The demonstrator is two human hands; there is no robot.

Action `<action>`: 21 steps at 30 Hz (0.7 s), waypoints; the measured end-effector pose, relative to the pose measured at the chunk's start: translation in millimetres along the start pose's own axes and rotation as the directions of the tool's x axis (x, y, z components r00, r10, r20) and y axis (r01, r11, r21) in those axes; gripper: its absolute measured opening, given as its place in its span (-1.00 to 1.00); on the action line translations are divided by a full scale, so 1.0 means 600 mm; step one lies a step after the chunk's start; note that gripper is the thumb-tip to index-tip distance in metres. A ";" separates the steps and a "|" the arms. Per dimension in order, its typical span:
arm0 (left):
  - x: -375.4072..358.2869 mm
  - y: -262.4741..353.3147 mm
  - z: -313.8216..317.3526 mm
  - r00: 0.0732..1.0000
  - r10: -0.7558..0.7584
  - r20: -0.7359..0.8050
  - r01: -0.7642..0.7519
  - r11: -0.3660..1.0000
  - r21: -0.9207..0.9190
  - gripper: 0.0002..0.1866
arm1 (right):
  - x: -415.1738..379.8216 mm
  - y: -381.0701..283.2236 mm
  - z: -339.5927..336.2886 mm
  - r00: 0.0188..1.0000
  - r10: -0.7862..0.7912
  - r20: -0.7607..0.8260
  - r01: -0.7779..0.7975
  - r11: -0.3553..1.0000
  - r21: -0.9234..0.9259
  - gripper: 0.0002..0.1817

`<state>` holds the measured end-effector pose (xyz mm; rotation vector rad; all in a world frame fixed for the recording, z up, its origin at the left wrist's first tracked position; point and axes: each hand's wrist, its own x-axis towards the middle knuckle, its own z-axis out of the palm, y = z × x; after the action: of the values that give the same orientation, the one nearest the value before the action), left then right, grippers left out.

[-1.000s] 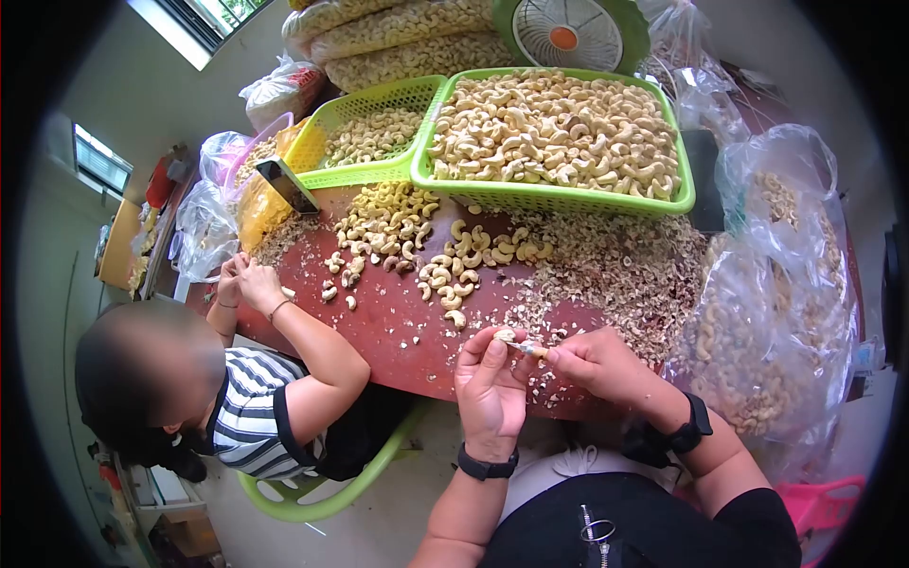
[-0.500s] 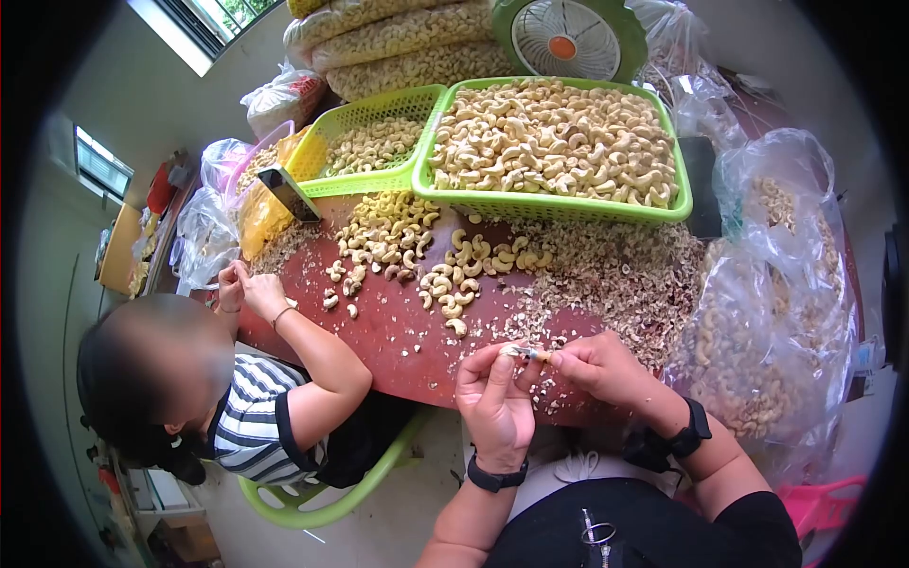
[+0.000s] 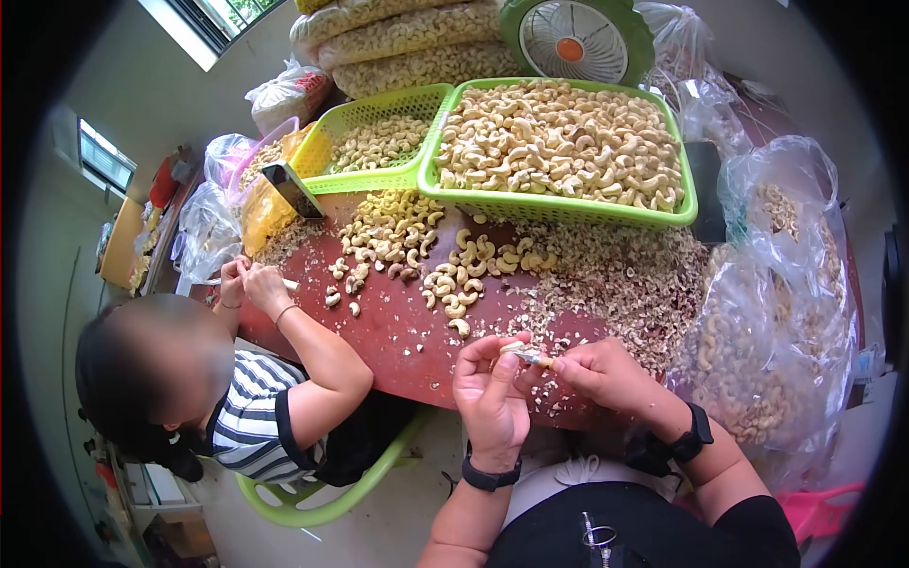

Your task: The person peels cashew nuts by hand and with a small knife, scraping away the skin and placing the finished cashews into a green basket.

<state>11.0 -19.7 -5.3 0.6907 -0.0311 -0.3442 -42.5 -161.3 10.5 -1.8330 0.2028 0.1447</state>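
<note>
Near the front edge of the red table [image 3: 379, 327], my left hand [image 3: 494, 393] pinches a cashew [image 3: 512, 347] between thumb and fingers, palm turned up. My right hand [image 3: 597, 371] is closed on the handle of a small knife [image 3: 538, 359], whose tip touches or nearly touches that cashew. Beyond my hands lie loose cashews [image 3: 459, 284] and a wide spread of skin flakes [image 3: 625, 284]. A large green basket [image 3: 568, 213] heaped with cashews stands at the back of the table.
At the left a person [image 3: 275, 407] sits on a green chair [image 3: 303, 516], both hands together over the table. A smaller green basket [image 3: 369, 182], a phone [image 3: 293, 189] and a fan [image 3: 573, 43] stand behind. Clear bags of cashews [image 3: 757, 331] lie at the right.
The view has shifted slightly. My left fingers and the cashew have turned a little against the knife tip. Both hands keep their hold.
</note>
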 end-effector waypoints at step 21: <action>0.001 -0.003 -0.028 0.973 -0.232 -0.003 0.226 0.952 -0.206 -0.89 | 0.001 0.005 0.002 1.000 -0.013 0.002 0.013 0.999 -0.036 -0.60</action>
<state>13.4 -11.0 -19.5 0.4947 0.1106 -0.5530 -42.3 -161.1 7.4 -1.8700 0.1885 0.1418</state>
